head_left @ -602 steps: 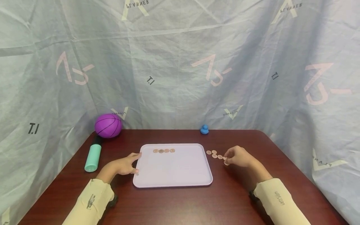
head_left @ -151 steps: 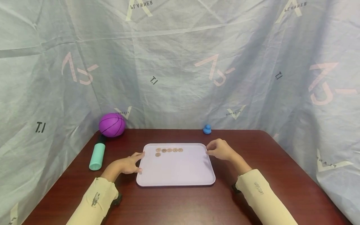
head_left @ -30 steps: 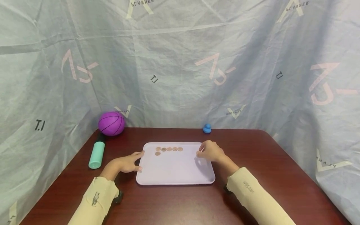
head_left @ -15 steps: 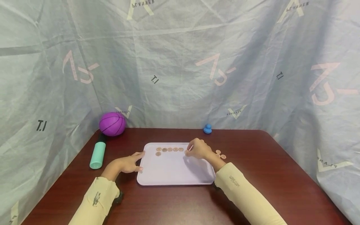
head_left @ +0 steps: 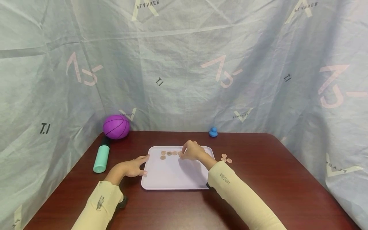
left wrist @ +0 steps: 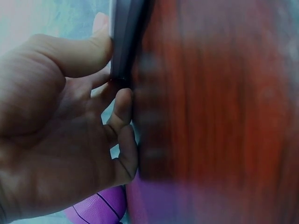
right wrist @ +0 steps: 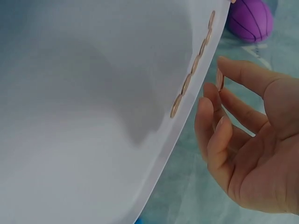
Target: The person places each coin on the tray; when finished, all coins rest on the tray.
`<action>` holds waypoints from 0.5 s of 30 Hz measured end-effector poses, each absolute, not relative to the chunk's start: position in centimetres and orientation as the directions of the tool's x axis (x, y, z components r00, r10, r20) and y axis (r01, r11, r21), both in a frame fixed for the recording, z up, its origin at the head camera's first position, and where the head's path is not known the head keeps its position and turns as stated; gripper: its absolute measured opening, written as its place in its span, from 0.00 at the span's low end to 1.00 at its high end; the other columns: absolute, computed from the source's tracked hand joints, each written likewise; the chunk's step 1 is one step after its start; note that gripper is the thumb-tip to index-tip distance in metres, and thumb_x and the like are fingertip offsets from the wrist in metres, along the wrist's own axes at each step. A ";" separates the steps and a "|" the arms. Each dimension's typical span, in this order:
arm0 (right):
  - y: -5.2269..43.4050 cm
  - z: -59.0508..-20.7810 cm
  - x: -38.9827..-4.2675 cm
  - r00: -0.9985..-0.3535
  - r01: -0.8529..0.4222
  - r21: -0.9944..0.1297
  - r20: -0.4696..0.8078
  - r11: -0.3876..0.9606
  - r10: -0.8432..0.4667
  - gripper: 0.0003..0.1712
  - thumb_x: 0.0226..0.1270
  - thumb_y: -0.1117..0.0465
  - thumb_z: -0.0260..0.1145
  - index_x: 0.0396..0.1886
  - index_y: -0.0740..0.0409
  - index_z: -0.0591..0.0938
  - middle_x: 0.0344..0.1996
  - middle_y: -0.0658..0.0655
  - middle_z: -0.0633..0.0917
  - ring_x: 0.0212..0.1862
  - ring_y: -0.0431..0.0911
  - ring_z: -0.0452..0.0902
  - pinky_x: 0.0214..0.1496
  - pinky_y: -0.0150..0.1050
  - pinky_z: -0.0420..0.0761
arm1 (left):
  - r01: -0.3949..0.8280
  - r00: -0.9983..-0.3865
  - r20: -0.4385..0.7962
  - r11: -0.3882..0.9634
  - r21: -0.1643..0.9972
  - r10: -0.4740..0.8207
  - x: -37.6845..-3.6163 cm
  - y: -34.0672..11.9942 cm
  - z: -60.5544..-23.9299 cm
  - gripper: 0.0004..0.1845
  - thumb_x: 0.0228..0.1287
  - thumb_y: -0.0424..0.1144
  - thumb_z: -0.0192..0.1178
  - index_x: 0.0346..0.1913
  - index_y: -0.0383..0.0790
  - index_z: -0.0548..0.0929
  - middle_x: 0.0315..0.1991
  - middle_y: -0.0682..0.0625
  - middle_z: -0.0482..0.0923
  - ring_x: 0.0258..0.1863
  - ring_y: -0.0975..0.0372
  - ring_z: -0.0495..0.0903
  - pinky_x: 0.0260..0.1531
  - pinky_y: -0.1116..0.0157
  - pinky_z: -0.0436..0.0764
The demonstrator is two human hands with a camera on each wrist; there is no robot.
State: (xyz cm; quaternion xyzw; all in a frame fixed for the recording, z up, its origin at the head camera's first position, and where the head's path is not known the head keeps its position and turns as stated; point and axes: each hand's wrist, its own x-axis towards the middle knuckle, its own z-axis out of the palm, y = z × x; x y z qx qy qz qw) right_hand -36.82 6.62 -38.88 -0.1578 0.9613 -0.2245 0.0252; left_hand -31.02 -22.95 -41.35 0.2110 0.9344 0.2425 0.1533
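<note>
A white tray (head_left: 166, 179) lies on the table, its left rim touched by my left hand (head_left: 130, 167). The left wrist view shows that thumb (left wrist: 86, 53) over the tray's edge, the other fingers loosely bent near the tabletop. Between thumb and index finger, my right hand (head_left: 193, 151) pinches a copper-coloured coin (right wrist: 220, 79), raised above the tray in the right wrist view. Under it runs a row of several coins (head_left: 169, 153) along the far rim, its right end hidden by the hand. One coin (head_left: 163, 157) sits just below the row's left end.
Three loose coins (head_left: 224, 159) lie on the dark red table (head_left: 178, 207), right of the tray. A blue rubber duck (head_left: 213, 132) stands near the far edge. At the left are a purple ball (head_left: 116, 127) and a mint-green bottle (head_left: 101, 158). Grey cloth (head_left: 178, 80) hangs behind.
My right hand has moved left across the tray with the coin, uncovering the three table coins. Compared with the oldest frame, the tray bears more coins and the table fewer. My left hand stays.
</note>
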 end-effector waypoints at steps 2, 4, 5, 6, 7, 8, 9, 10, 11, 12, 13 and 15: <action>6.1 -39.0 -36.9 -0.946 -0.298 -0.439 0.017 0.848 -0.324 0.07 0.53 0.55 0.78 0.28 0.49 0.87 0.33 0.50 0.84 0.29 0.44 0.75 0.26 0.38 0.75 | 0.311 -0.867 -0.190 0.798 0.516 0.461 -30.9 -22.9 -41.3 0.45 0.65 0.45 0.65 0.76 0.30 0.54 0.73 0.30 0.53 0.71 0.36 0.57 0.68 0.42 0.58; 5.7 -39.0 -37.0 -0.943 -0.301 -0.438 0.006 0.847 -0.332 0.07 0.53 0.55 0.77 0.28 0.49 0.87 0.34 0.50 0.84 0.29 0.43 0.76 0.26 0.38 0.75 | 0.284 -0.872 -0.208 0.805 0.521 0.443 -30.7 -22.8 -41.1 0.45 0.65 0.43 0.64 0.76 0.30 0.53 0.74 0.30 0.52 0.71 0.36 0.55 0.69 0.41 0.56; 5.5 -39.0 -37.0 -0.942 -0.304 -0.434 0.003 0.848 -0.336 0.07 0.53 0.54 0.77 0.29 0.49 0.87 0.34 0.50 0.84 0.29 0.44 0.76 0.26 0.38 0.75 | 0.282 -0.873 -0.213 0.810 0.514 0.439 -30.7 -22.7 -41.1 0.45 0.66 0.43 0.64 0.77 0.30 0.52 0.74 0.30 0.51 0.72 0.36 0.55 0.69 0.41 0.55; 5.3 -39.0 -37.0 -0.941 -0.307 -0.429 0.001 0.850 -0.339 0.07 0.53 0.54 0.77 0.29 0.49 0.87 0.34 0.50 0.85 0.29 0.44 0.76 0.27 0.38 0.75 | 0.280 -0.873 -0.219 0.816 0.506 0.436 -30.7 -22.7 -41.1 0.45 0.66 0.43 0.63 0.77 0.30 0.51 0.75 0.31 0.50 0.72 0.37 0.55 0.70 0.42 0.55; 5.1 -39.0 -37.1 -0.940 -0.309 -0.422 0.000 0.852 -0.341 0.07 0.53 0.54 0.77 0.29 0.49 0.87 0.34 0.50 0.85 0.30 0.44 0.76 0.27 0.38 0.75 | 0.281 -0.874 -0.219 0.819 0.500 0.434 -30.7 -22.7 -41.1 0.45 0.66 0.43 0.63 0.77 0.30 0.51 0.75 0.31 0.50 0.72 0.37 0.55 0.69 0.42 0.55; 5.0 -39.0 -37.1 -0.939 -0.312 -0.417 0.000 0.854 -0.343 0.07 0.53 0.54 0.77 0.30 0.49 0.87 0.35 0.50 0.85 0.30 0.44 0.75 0.27 0.39 0.75 | 0.287 -0.873 -0.220 0.824 0.489 0.435 -30.8 -22.6 -41.1 0.45 0.66 0.43 0.63 0.77 0.30 0.51 0.75 0.31 0.50 0.72 0.37 0.55 0.69 0.41 0.56; 4.8 -39.0 -37.2 -0.939 -0.314 -0.414 0.000 0.855 -0.344 0.07 0.53 0.54 0.77 0.30 0.49 0.88 0.35 0.50 0.85 0.30 0.44 0.75 0.28 0.39 0.75 | 0.287 -0.875 -0.219 0.826 0.485 0.433 -30.8 -22.6 -41.0 0.44 0.66 0.43 0.63 0.77 0.30 0.51 0.75 0.31 0.50 0.72 0.37 0.55 0.69 0.41 0.55; 4.7 -39.0 -37.3 -0.938 -0.318 -0.411 0.003 0.855 -0.347 0.08 0.53 0.54 0.77 0.31 0.50 0.88 0.35 0.50 0.85 0.31 0.44 0.75 0.28 0.39 0.75 | 0.284 -0.877 -0.215 0.826 0.487 0.429 -30.9 -22.5 -41.0 0.44 0.66 0.42 0.64 0.77 0.30 0.52 0.75 0.31 0.50 0.72 0.37 0.55 0.69 0.41 0.56; 4.5 -39.1 -37.4 -0.936 -0.323 -0.407 0.004 0.855 -0.352 0.08 0.53 0.54 0.77 0.31 0.50 0.88 0.36 0.50 0.85 0.31 0.44 0.75 0.29 0.39 0.74 | 0.276 -0.881 -0.217 0.829 0.486 0.421 -30.9 -22.5 -41.1 0.44 0.66 0.42 0.64 0.77 0.31 0.52 0.75 0.31 0.51 0.72 0.37 0.55 0.70 0.42 0.56; 4.3 -39.2 -37.4 -0.935 -0.325 -0.406 0.002 0.854 -0.355 0.07 0.53 0.55 0.77 0.31 0.50 0.88 0.36 0.50 0.85 0.32 0.44 0.75 0.29 0.39 0.75 | 0.272 -0.883 -0.216 0.830 0.487 0.416 -30.9 -22.4 -41.1 0.44 0.66 0.42 0.64 0.77 0.31 0.52 0.75 0.31 0.51 0.72 0.37 0.55 0.69 0.41 0.56; 4.2 -39.2 -37.5 -0.933 -0.328 -0.407 -0.003 0.852 -0.361 0.07 0.54 0.55 0.77 0.32 0.50 0.88 0.37 0.50 0.85 0.32 0.44 0.76 0.29 0.39 0.75 | 0.266 -0.886 -0.216 0.831 0.488 0.410 -30.9 -22.4 -41.2 0.44 0.65 0.41 0.65 0.77 0.31 0.53 0.74 0.31 0.52 0.72 0.36 0.55 0.69 0.41 0.56; 3.8 -39.4 -37.6 -0.928 -0.334 -0.409 -0.015 0.849 -0.372 0.07 0.55 0.55 0.76 0.32 0.50 0.88 0.38 0.51 0.86 0.33 0.44 0.77 0.30 0.39 0.77 | 0.254 -0.890 -0.220 0.835 0.489 0.400 -30.8 -22.4 -41.2 0.44 0.65 0.41 0.65 0.77 0.31 0.53 0.75 0.32 0.52 0.72 0.37 0.55 0.69 0.41 0.56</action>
